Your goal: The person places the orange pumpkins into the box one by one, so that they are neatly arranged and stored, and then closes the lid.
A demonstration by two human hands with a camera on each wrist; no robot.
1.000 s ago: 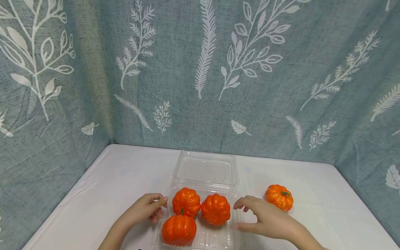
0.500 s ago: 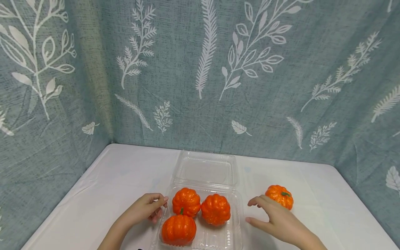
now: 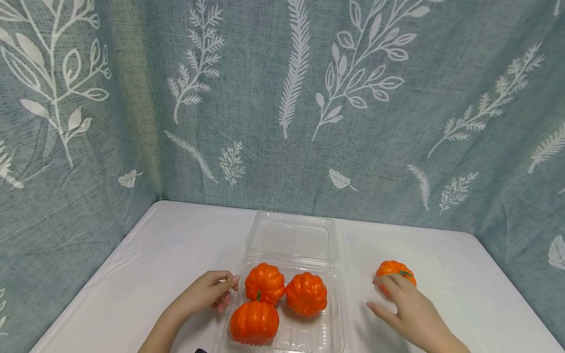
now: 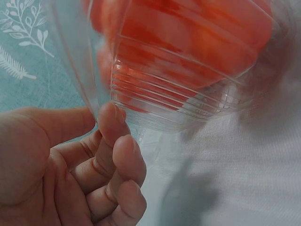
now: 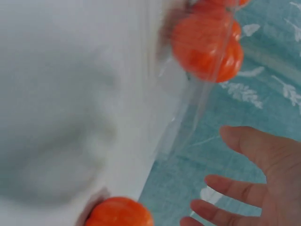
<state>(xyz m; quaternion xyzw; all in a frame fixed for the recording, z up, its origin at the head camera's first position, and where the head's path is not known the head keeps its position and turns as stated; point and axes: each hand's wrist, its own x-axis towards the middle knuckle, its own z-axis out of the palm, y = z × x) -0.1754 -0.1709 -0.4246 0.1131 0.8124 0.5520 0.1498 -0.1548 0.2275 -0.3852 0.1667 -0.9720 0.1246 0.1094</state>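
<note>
My left hand [image 3: 212,294] pinches the left rim of a clear plastic clamshell box [image 3: 333,314] between thumb and index finger. The left wrist view shows that grip at the rim, beside the ribbed wall of the box [image 4: 155,94]. Inside the box sit three small orange pumpkins: one at the back left [image 3: 265,283], one at the right [image 3: 306,294], one at the front left [image 3: 254,322]. A fourth pumpkin [image 3: 399,268], green-stemmed, lies on the cloth to the right. My right hand [image 3: 408,309] holds nothing; its spread fingers partly cover that pumpkin in the head view.
The box's lid [image 3: 292,238] lies folded back toward the rear of the white-covered table [image 3: 185,235]. A blue-green curtain [image 3: 256,98] with white leaf prints hangs behind and along both sides. A small dark object [image 3: 200,350] shows at the bottom edge.
My right hand has moved rightward from the box's right edge to the lone pumpkin. The left hand keeps its pinch on the rim, and the pumpkins stay where they were.
</note>
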